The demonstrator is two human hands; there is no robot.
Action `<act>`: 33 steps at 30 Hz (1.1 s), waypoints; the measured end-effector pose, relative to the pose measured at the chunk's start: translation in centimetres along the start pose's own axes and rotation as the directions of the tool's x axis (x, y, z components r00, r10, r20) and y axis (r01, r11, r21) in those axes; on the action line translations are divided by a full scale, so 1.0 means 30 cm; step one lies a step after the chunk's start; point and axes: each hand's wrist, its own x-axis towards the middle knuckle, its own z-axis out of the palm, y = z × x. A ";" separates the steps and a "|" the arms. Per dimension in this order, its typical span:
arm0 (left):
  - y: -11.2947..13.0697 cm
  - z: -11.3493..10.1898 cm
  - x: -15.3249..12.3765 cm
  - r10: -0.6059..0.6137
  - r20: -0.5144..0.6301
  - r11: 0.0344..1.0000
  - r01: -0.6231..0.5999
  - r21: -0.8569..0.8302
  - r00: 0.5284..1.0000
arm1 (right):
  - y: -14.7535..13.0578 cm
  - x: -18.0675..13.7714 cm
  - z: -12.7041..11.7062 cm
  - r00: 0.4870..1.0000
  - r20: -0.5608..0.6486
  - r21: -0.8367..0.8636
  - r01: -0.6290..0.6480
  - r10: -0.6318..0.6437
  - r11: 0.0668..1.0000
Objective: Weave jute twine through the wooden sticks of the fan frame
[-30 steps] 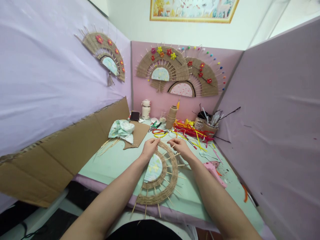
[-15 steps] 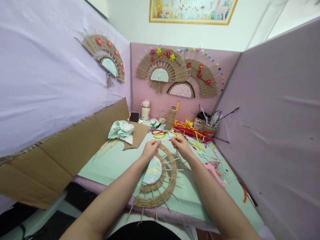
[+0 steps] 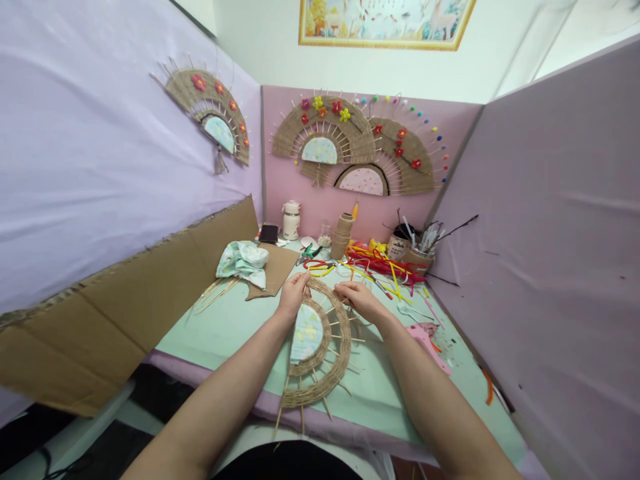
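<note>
**Half-woven fan held at its far rim**

A semicircular jute-twine fan on thin wooden skewers [image 3: 320,347] is lying on the mint-green table [image 3: 225,327]. Its far rim is pinched by the left hand [image 3: 294,295] and right hand [image 3: 356,298], fingers closed. It is judged light and fragile, best held by the woven band.

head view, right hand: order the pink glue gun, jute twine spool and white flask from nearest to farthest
From the right hand:
1. Pink glue gun, on the table to its right.
2. Jute twine spool, behind it near the back wall.
3. White flask, back left.
</note>
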 end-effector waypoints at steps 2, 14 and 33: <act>0.001 0.000 -0.003 0.010 -0.036 0.999 -0.009 0.032 0.999 | -0.005 -0.005 0.008 0.999 0.017 -0.017 -0.040 0.040 0.999; 0.004 0.023 -0.022 -0.367 0.295 0.843 0.450 -0.295 0.882 | 0.038 0.021 -0.014 0.995 -0.079 -0.064 -0.065 0.060 0.996; 0.025 0.007 -0.027 -0.383 0.397 0.789 0.519 -0.329 0.834 | 0.006 0.017 -0.044 0.960 -0.240 -0.310 0.065 -0.145 0.949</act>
